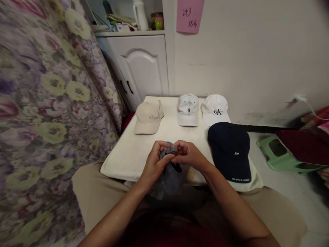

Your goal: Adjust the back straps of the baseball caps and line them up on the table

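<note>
A grey cap hangs over the near edge of the small cream table, back side up. My left hand and my right hand both pinch its grey back strap, fingers closed on it from either side. A navy cap lies just right of my right hand. Farther back sit a beige cap, a pale cap with a small dark logo and a white cap with black letters, all in a row.
A floral fabric rises along the left. A white cabinet with a shelf of clutter stands behind the table. A pink note hangs on the wall. A green stool stands at the right. My knees are under the table.
</note>
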A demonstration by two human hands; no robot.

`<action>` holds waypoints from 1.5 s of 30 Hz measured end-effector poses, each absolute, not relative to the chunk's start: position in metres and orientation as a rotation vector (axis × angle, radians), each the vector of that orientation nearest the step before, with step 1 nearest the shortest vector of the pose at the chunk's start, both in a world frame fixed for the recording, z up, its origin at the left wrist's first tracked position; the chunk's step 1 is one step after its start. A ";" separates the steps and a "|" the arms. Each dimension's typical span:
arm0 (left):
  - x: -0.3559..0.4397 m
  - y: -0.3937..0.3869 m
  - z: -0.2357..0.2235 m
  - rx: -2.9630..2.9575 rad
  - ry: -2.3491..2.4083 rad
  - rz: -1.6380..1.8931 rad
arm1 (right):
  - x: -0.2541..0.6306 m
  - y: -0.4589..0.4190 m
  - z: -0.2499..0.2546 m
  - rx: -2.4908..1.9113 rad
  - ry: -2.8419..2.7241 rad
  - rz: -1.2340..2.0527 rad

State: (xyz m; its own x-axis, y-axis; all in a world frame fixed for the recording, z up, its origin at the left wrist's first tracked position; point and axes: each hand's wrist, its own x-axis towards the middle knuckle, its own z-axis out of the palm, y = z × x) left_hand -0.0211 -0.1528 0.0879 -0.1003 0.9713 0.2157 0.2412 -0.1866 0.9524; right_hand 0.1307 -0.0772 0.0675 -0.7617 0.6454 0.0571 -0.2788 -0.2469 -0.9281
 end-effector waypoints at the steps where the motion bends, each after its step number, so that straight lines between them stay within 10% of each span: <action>1: -0.022 -0.153 0.088 1.494 1.346 1.327 | 0.132 -0.077 0.069 -0.460 -1.435 2.044; 45: -0.027 -0.157 0.112 1.471 1.363 1.106 | 0.139 -0.075 0.068 -0.505 -1.743 1.662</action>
State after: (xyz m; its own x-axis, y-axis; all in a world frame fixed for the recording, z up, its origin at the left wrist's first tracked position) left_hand -0.0270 -0.1575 0.1123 0.0255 0.9974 0.0673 0.2711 -0.0717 0.9599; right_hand 0.1393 -0.0754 0.0677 -0.7022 0.6835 0.1994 -0.1663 0.1148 -0.9794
